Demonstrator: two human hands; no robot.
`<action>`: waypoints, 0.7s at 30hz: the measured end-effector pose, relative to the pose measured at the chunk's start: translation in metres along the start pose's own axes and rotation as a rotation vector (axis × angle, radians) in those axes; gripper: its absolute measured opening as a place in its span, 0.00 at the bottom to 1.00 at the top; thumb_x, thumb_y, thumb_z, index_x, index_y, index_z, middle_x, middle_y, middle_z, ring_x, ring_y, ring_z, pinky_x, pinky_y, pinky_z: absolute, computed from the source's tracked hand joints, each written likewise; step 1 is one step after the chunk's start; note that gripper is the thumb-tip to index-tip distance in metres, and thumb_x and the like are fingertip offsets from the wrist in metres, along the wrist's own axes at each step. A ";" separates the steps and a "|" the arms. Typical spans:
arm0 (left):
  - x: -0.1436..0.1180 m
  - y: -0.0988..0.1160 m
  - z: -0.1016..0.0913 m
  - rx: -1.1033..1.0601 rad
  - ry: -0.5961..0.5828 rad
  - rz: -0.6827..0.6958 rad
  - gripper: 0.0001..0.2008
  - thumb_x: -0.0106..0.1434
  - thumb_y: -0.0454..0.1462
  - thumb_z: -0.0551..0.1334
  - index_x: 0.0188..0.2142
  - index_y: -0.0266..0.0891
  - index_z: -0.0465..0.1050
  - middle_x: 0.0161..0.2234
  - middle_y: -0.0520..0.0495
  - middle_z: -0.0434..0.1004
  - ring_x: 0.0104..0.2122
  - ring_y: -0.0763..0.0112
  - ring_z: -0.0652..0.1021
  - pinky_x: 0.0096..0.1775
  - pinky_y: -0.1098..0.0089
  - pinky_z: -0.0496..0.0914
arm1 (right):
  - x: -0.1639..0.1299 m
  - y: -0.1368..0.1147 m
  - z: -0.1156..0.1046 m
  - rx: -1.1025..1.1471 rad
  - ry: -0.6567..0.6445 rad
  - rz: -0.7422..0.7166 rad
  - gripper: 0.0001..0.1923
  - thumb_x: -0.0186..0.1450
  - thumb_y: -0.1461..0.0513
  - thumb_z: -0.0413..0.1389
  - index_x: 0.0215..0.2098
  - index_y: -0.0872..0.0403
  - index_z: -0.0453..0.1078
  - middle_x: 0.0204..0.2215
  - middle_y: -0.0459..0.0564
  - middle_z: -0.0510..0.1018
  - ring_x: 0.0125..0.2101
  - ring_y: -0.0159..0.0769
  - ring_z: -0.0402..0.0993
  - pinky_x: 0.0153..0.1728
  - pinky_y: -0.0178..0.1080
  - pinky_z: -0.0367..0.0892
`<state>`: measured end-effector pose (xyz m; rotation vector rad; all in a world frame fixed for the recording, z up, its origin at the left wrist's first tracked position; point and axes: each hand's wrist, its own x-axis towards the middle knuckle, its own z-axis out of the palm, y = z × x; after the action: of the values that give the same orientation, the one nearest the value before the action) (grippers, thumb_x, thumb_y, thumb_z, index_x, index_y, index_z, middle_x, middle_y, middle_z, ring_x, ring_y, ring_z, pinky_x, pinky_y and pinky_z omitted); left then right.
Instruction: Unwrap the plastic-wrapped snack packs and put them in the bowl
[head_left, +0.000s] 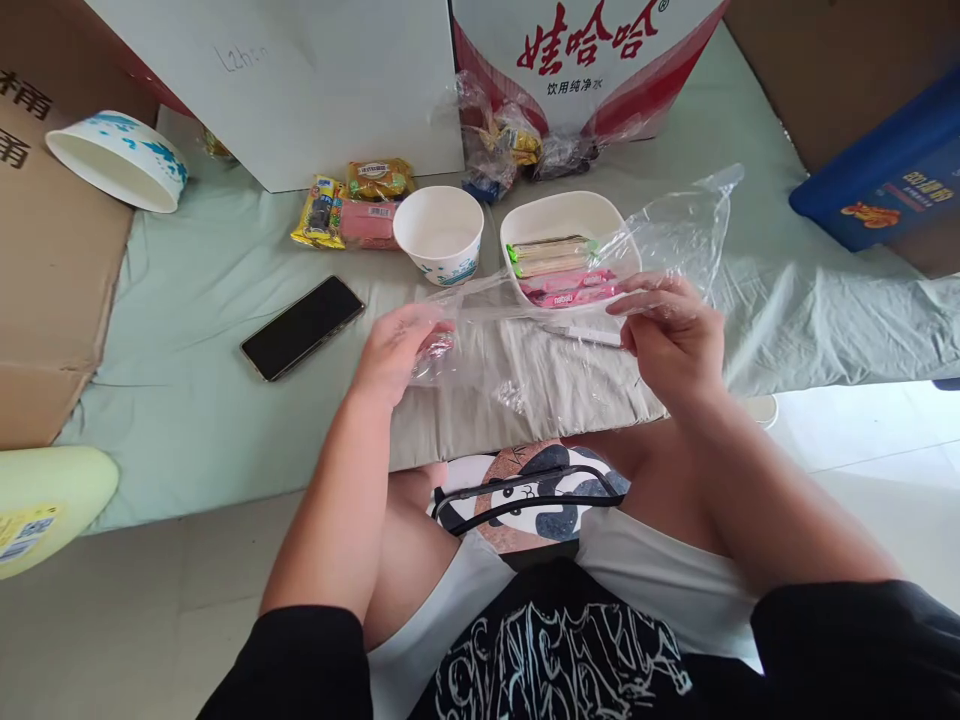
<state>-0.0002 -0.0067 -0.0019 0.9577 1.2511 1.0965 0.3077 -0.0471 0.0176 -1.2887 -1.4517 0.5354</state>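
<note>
My left hand [396, 350] and my right hand [670, 335] both grip a clear plastic bag [675, 235], stretched between them above a pale green cloth [187, 400]. The bag's loose end rises to the upper right. Behind the bag stands a white square bowl [559, 212] holding green and pink snack packets [559, 272]. A white round paper cup [439, 233] stands left of the bowl. A white pen-like item [585, 334] lies under the bag near my right hand.
A black phone [302, 326] lies left of my hands. Snack packets [356, 205] sit behind the cup, more wrapped snacks [499, 145] by a red-and-white carton [585, 50]. A tipped paper bowl [120, 160] lies far left on cardboard boxes [45, 250]. A blue box [885, 180] sits right.
</note>
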 end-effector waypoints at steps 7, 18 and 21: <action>-0.002 0.012 -0.004 -0.209 -0.093 0.034 0.13 0.56 0.44 0.74 0.37 0.46 0.75 0.15 0.60 0.68 0.12 0.79 0.66 0.16 0.78 0.58 | 0.003 0.001 -0.006 0.475 0.092 0.014 0.12 0.56 0.59 0.72 0.21 0.52 0.76 0.38 0.50 0.76 0.22 0.23 0.62 0.20 0.35 0.54; 0.002 0.021 -0.002 -0.361 -0.165 -0.230 0.23 0.67 0.57 0.54 0.41 0.41 0.72 0.30 0.45 0.82 0.28 0.61 0.84 0.29 0.67 0.74 | 0.006 -0.004 -0.016 0.314 0.016 -0.024 0.17 0.60 0.58 0.66 0.16 0.51 0.70 0.33 0.49 0.75 0.38 0.37 0.73 0.32 0.39 0.63; 0.002 0.018 -0.004 -0.224 -0.233 -0.247 0.31 0.59 0.63 0.61 0.49 0.43 0.70 0.31 0.45 0.84 0.28 0.59 0.84 0.29 0.67 0.75 | 0.004 -0.006 -0.013 0.187 -0.001 -0.135 0.16 0.64 0.63 0.61 0.18 0.50 0.74 0.35 0.48 0.75 0.32 0.32 0.72 0.30 0.39 0.63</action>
<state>-0.0061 -0.0008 0.0148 0.7171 1.0022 0.8820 0.3178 -0.0496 0.0281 -1.0354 -1.4421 0.5674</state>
